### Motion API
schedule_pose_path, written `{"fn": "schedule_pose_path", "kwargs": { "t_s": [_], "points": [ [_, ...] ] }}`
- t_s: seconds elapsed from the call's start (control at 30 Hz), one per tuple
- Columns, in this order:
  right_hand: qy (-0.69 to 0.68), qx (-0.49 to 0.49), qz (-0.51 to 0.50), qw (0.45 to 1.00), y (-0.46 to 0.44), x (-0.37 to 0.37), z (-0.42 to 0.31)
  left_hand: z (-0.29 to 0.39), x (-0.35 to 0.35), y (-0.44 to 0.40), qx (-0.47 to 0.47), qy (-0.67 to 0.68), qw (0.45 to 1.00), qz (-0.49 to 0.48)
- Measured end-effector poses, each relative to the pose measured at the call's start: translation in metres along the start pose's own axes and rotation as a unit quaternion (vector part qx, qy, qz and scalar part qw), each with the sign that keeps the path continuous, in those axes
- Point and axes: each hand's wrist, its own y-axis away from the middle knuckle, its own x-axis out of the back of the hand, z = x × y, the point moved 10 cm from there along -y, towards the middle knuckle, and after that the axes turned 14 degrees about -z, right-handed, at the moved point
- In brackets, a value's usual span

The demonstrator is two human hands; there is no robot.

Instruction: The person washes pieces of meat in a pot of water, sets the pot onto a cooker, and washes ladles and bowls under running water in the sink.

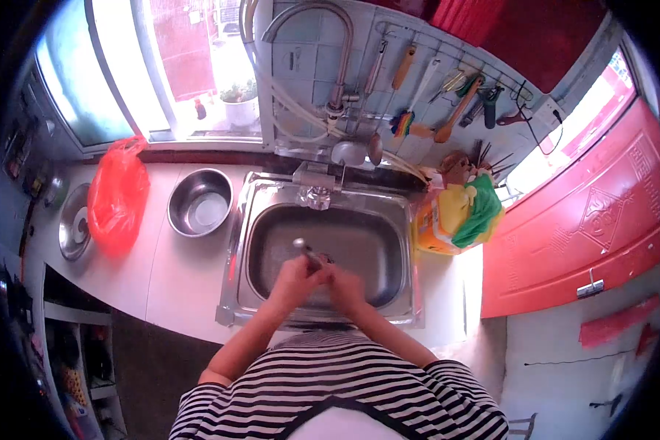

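Note:
Both hands meet over the near half of the steel sink (271, 220). My left hand (293, 279) is closed around a slim metal utensil (301, 244), whose rounded, shiny end sticks out toward the upper left. Against it, with curled fingers, is my right hand (344, 286); what it grips is hidden between the two hands. Most of the utensil is covered by fingers, so its kind cannot be told. A small dark bit shows just above where the hands touch.
A steel pot (200, 203) stands left of the sink, near a red plastic bag (117, 198) and a metal plate (73, 224). The faucet (337, 88) rises behind the basin. Right of it sits a yellow package (447, 216) with a green cloth (478, 209). Utensils hang on the wall.

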Motion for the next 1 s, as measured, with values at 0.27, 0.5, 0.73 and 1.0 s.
{"fn": "schedule_pose_path", "kwargs": {
  "t_s": [0.27,0.5,0.73,1.0],
  "points": [
    [-0.15,-0.103,0.115,0.976,-0.032,0.145,0.12,-0.012,0.003,0.006,0.022,-0.008,0.998,-0.062],
    [-0.21,-0.156,0.221,0.939,-0.101,0.281,0.141,-0.029,0.0,0.028,0.064,-0.041,0.991,-0.114],
    [-0.345,-0.162,0.182,0.906,-0.138,0.318,0.177,-0.08,0.025,0.042,0.143,-0.013,0.987,-0.074],
    [-0.378,-0.153,0.137,0.903,-0.156,0.321,0.191,-0.098,0.02,0.04,0.152,-0.024,0.985,-0.084]
  ]
}}
